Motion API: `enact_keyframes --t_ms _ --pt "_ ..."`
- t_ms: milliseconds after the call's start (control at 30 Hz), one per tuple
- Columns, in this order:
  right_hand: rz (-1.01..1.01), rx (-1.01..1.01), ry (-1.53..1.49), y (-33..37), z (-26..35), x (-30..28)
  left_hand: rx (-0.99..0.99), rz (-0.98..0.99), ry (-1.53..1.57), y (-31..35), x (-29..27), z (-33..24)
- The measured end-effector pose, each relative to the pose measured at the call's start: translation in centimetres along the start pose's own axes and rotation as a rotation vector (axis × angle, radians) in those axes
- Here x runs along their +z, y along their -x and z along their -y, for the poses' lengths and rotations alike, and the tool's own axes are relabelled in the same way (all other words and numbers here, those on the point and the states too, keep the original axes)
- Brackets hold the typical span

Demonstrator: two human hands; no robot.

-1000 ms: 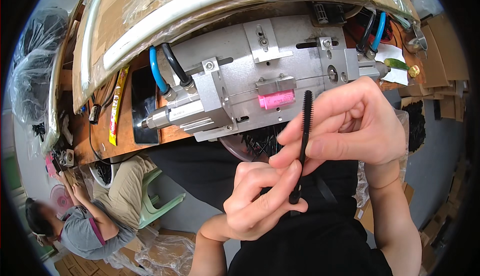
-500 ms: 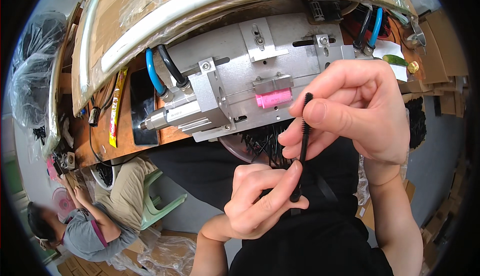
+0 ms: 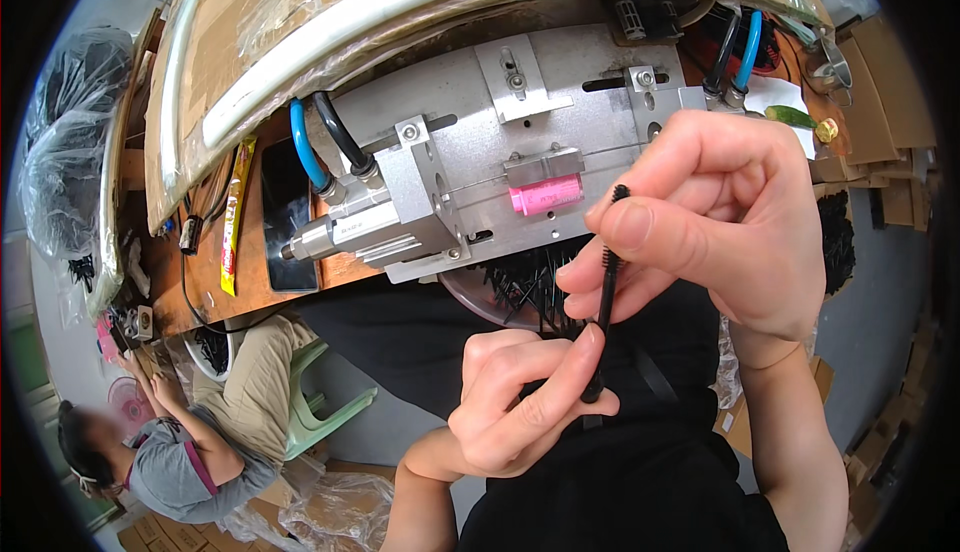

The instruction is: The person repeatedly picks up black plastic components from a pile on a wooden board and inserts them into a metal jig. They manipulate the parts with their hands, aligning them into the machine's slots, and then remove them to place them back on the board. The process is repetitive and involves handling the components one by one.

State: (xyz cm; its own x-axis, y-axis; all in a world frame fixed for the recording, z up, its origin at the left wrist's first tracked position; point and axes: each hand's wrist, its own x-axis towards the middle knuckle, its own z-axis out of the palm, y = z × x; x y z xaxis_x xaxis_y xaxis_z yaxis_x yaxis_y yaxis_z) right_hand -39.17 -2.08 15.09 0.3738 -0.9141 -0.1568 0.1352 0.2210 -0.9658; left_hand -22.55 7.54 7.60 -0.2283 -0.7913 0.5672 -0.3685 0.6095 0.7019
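Note:
A thin black mascara brush [image 3: 607, 297] is held upright between my two hands, its bristled tip at the top. My left hand [image 3: 525, 397] is closed on the lower end, pinching it between thumb and fingers. Near the bristles, the thumb and index finger of my right hand [image 3: 725, 222] pinch the brush, while the other fingers curl behind it. Beyond my hands lies a metal fixture plate [image 3: 470, 162] with a pink block [image 3: 547, 195] at its front. Under the plate's near edge, a bowl [image 3: 470, 297] holds many black sticks [image 3: 530, 287], partly hidden by my hands.
A metal clamp cylinder [image 3: 375, 227] with blue and black hoses stands at the plate's left. A phone [image 3: 290, 212] and yellow packet [image 3: 236, 217] lie on the wooden table. Cardboard [image 3: 400, 12] overhangs the back. At lower left another person [image 3: 190, 462] sits working.
My right hand and the brush tip have shifted very slightly to the right. Both hands keep the same grip.

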Motion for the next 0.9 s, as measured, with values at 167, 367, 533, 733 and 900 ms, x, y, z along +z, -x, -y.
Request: enact_keyframes --t_ms 167,367,533,733,900 --pt "0.005 -0.022 -0.01 -0.01 -0.22 0.01 0.01 -0.008 0.004 0.11 0.09 0.15" --pt "0.019 -0.035 0.001 0.0 -0.22 0.0 0.007 -0.005 -0.002 0.18 0.01 0.04" --pt "0.025 -0.052 -0.003 0.07 -0.25 0.04 0.012 -0.015 -0.005 0.16 0.08 0.05" --pt "0.02 -0.043 0.004 0.15 -0.17 0.0 0.013 -0.016 -0.003 0.16 0.13 0.06" --pt "0.025 -0.054 0.019 0.13 -0.38 0.11 0.012 -0.022 -0.01 0.38 0.06 0.07"
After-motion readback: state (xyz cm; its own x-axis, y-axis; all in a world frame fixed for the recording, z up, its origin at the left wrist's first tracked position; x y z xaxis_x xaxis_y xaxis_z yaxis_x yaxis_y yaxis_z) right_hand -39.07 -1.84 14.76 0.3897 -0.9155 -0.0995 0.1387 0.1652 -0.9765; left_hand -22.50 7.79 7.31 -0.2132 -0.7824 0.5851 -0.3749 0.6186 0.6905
